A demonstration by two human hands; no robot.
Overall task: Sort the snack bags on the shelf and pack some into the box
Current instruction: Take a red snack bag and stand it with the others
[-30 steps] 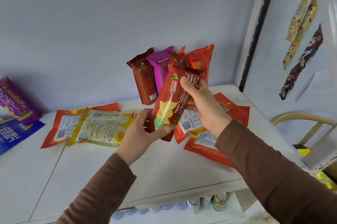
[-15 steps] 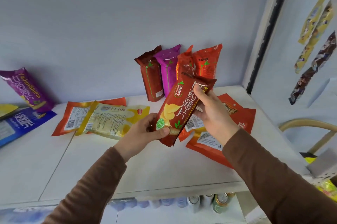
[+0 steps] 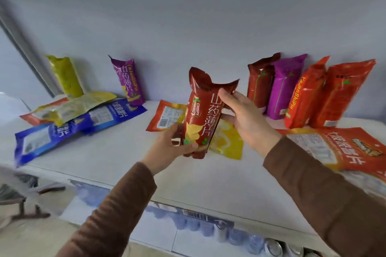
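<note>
While you hold the dark red snack bag [image 3: 201, 116] upright above the white shelf [image 3: 117, 158], both hands are on it: your left hand [image 3: 171, 150] pinches the bottom seal, your right hand [image 3: 246, 118] curls round the upper side just under the crimped top. Grip is narrow and on foil only. Risk one: slick film, so the bag may slide out of the left pinch if the right lets go first. Risk two: squeezing the middle would crush the chips. Standing row at the back wall, dark red bag [image 3: 260, 85], magenta bag [image 3: 286, 87], two orange bags [image 3: 325, 93], merely leans; a nudge from your right sleeve could topple it. No box in view, so packing destination cannot be judged.
</note>
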